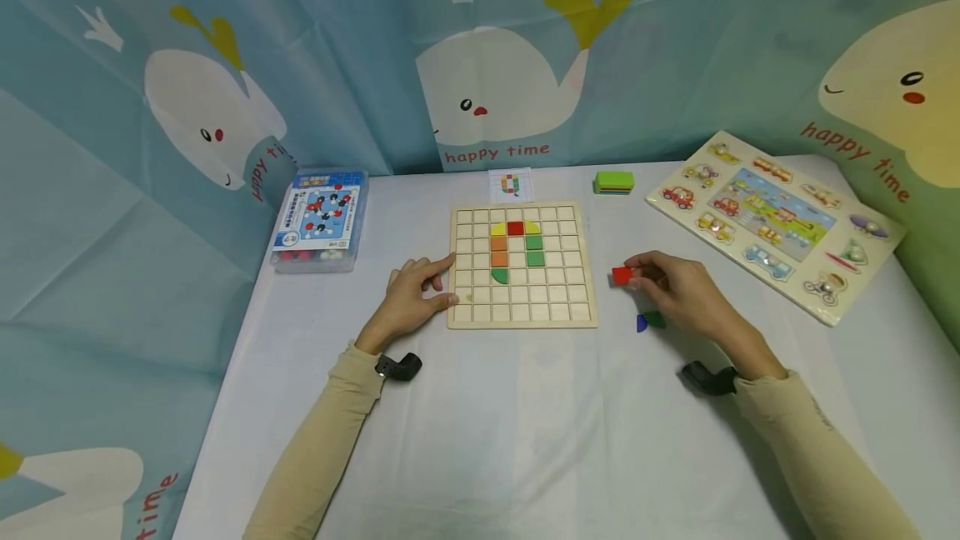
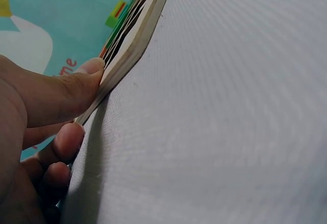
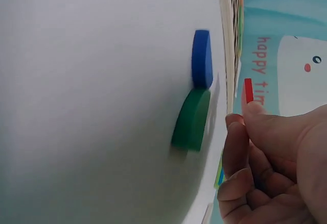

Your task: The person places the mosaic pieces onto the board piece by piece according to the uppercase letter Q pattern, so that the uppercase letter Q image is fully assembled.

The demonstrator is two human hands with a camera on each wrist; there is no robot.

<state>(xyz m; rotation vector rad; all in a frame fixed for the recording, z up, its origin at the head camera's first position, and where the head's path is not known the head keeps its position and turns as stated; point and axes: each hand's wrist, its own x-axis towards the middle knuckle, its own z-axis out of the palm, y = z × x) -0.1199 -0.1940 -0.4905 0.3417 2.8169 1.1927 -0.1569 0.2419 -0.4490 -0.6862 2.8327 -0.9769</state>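
My left hand [image 1: 411, 297] rests at the left edge of a wooden grid board [image 1: 525, 325], thumb and index finger spread apart and touching the rim. In the left wrist view the thumb presses on the board's edge [image 2: 134, 50]. Set in the grid are a red square [image 1: 515, 228], yellow corner pieces, orange squares [image 1: 499, 252], green squares [image 1: 535, 250] and a green quarter-round [image 1: 500, 275]. To the right of the board, my right hand [image 1: 678, 290] pinches a red square block [image 1: 622, 275] between thumb and index finger, above the table.
A blue piece [image 3: 202, 58] and a green curved piece [image 3: 191, 119] lie near my right hand. Behind the board are a pattern card [image 1: 511, 185] and stacked coloured blocks [image 1: 613, 182]. A plastic case [image 1: 318, 223] stands left; a vehicle puzzle board [image 1: 780, 227] lies right.
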